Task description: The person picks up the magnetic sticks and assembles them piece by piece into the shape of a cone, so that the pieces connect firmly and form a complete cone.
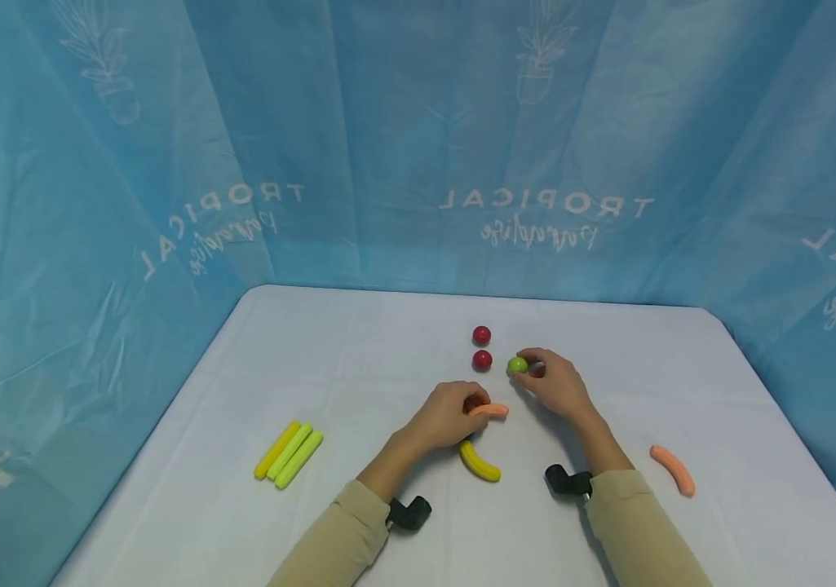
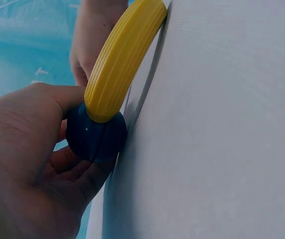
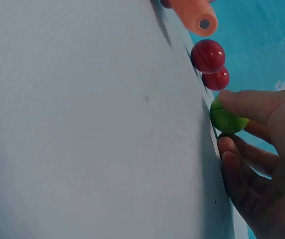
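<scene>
Assorted pieces, mixed colours, on a white tabletop [image 1: 359, 350].
Green ball [image 3: 225, 115], dark seam line; 2 red balls [image 1: 482, 360], glossy; 1 dark blue ball [image 2: 95, 135]; 2 curved pieces [image 1: 672, 470], salmon-orange; 1 banana [image 1: 478, 462], yellow, lengthwise lined; 1 yellow stick [image 1: 276, 450]; 2 lime sticks [image 1: 298, 459]. Backdrop [image 1: 403, 122]: blue, white mirrored lettering [image 1: 546, 200], white potted-plant outlines [image 1: 535, 77]. Sleeves [image 1: 641, 522]: khaki. Wrist mounts [image 1: 410, 514]: black.

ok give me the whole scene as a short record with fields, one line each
left hand: holds peach-coloured curved piece; dark blue ball also between thumb and fingers in left wrist view
right hand: pinches green ball
red balls: two, left of green ball
yellow curved piece: near left hand
left side: one yellow stick, two light-green sticks
right side: second peach-coloured piece
surface: white table
</scene>
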A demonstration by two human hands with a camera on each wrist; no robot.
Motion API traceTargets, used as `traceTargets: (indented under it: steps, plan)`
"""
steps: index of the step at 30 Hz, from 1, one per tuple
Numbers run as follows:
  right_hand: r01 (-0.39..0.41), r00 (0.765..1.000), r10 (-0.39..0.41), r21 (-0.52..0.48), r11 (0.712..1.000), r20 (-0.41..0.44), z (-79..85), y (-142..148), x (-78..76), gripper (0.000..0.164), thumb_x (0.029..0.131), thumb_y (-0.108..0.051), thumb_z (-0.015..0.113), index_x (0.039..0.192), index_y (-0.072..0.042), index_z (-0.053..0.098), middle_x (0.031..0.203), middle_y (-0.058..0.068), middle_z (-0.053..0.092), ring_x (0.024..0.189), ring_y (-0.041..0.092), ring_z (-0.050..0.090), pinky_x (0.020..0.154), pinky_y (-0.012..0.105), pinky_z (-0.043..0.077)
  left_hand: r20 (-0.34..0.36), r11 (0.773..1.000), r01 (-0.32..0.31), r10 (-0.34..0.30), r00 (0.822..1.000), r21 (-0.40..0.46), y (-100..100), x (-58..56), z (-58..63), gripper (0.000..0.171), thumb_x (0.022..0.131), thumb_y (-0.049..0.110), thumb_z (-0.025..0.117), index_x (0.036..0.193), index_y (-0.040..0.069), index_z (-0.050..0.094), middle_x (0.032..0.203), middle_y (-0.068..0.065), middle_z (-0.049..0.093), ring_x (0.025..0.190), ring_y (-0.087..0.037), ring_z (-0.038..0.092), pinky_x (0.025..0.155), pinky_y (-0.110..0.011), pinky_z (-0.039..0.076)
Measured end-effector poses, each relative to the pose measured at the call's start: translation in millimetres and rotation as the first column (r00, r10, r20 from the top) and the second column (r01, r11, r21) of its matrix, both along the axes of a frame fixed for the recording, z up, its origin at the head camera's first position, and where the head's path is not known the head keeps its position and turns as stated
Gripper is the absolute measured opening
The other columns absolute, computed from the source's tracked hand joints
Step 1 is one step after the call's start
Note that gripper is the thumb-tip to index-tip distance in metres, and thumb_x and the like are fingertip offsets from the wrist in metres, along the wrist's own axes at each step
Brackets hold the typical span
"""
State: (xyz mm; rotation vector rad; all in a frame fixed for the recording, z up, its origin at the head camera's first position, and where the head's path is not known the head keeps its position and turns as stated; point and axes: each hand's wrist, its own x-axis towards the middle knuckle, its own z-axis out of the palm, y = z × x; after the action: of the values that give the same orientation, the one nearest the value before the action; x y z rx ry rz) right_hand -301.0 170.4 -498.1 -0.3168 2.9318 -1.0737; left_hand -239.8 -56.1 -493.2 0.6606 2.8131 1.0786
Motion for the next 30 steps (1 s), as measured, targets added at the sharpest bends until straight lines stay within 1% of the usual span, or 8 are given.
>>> traceTargets:
  steps: [4,7,11,15,19,21,26,30]
  plan:
    - [0.018,1.000,-0.018,-0.055,0.998,0.010,2.0,1.4,4.1,0.046,0.087,-0.032,0.071,0.126,-0.012,0.059,0.116,0.008,0.061,0.097,0.024,0.058,0.081,0.040,0.050,-0.004,1.000,-0.003,0.003,1.000,-0.006,-0.5,0.0,1.5,0.017,0.088,0.027,0.070,0.102,0.019,0.066,0.082,0.011,0.055,0.076,-0.008,0.051,0.066,-0.021,0.045]
    - [0.010,1.000,-0.009,-0.079,0.997,0.016,1.2,6.9,8.8,0.046,0.086,-0.031,0.072,0.126,-0.011,0.060,0.110,0.007,0.063,0.096,0.023,0.057,0.081,0.040,0.049,0.001,1.000,0.003,-0.003,1.000,-0.010,1.3,1.0,2.6,0.017,0.087,0.026,0.070,0.102,0.018,0.066,0.082,0.011,0.056,0.076,-0.008,0.051,0.066,-0.021,0.045]
    - [-0.011,1.000,0.013,-0.088,0.996,0.024,-3.3,18.8,15.9,0.046,0.086,-0.030,0.073,0.126,-0.013,0.060,0.108,0.005,0.063,0.097,0.022,0.058,0.084,0.042,0.049,0.006,1.000,0.021,-0.021,1.000,-0.001,5.1,3.5,-0.3,0.018,0.087,0.026,0.070,0.103,0.019,0.067,0.082,0.012,0.055,0.076,-0.008,0.051,0.066,-0.020,0.045]
    - [-0.055,0.998,0.057,-0.091,0.994,0.026,-3.4,23.6,20.4,0.045,0.085,-0.031,0.074,0.125,-0.014,0.061,0.106,0.002,0.063,0.096,0.020,0.058,0.082,0.040,0.049,0.006,1.000,0.014,-0.014,1.000,0.010,4.6,4.3,-1.3,0.018,0.087,0.026,0.071,0.103,0.019,0.067,0.082,0.012,0.056,0.076,-0.008,0.051,0.066,-0.020,0.045]
    - [-0.119,0.992,0.122,-0.094,0.988,0.025,0.9,22.4,25.9,0.041,0.082,-0.029,0.076,0.119,-0.014,0.064,0.097,0.000,0.063,0.089,0.019,0.058,0.074,0.037,0.048,0.014,1.000,0.000,-0.001,1.000,0.026,1.9,4.9,-1.2,0.018,0.086,0.025,0.072,0.102,0.019,0.067,0.082,0.012,0.056,0.076,-0.008,0.051,0.066,-0.020,0.046]
    - [-0.149,0.988,0.152,-0.087,0.985,0.026,3.1,22.2,29.6,0.039,0.081,-0.028,0.077,0.116,-0.014,0.064,0.093,-0.002,0.063,0.087,0.018,0.058,0.073,0.036,0.048,0.020,0.999,0.002,-0.003,1.000,0.035,0.8,5.5,-1.7,0.018,0.086,0.025,0.072,0.102,0.019,0.067,0.082,0.012,0.056,0.075,-0.008,0.051,0.066,-0.020,0.046]
    - [-0.199,0.979,0.201,-0.076,0.977,0.018,5.2,23.1,35.6,0.037,0.080,-0.027,0.078,0.113,-0.015,0.065,0.091,-0.004,0.063,0.084,0.015,0.059,0.074,0.035,0.049,0.028,0.999,-0.003,0.002,1.000,0.052,-0.8,5.2,-2.7,0.018,0.086,0.025,0.071,0.103,0.019,0.067,0.082,0.012,0.056,0.075,-0.008,0.051,0.066,-0.021,0.046]
    - [-0.238,0.971,0.239,-0.069,0.969,0.006,4.9,23.2,36.3,0.035,0.080,-0.027,0.079,0.110,-0.017,0.066,0.092,-0.006,0.063,0.084,0.013,0.059,0.076,0.035,0.050,0.031,0.998,-0.012,0.010,0.999,0.060,-2.4,3.2,-3.7,0.018,0.085,0.025,0.072,0.102,0.020,0.067,0.082,0.012,0.057,0.075,-0.008,0.051,0.066,-0.022,0.046]
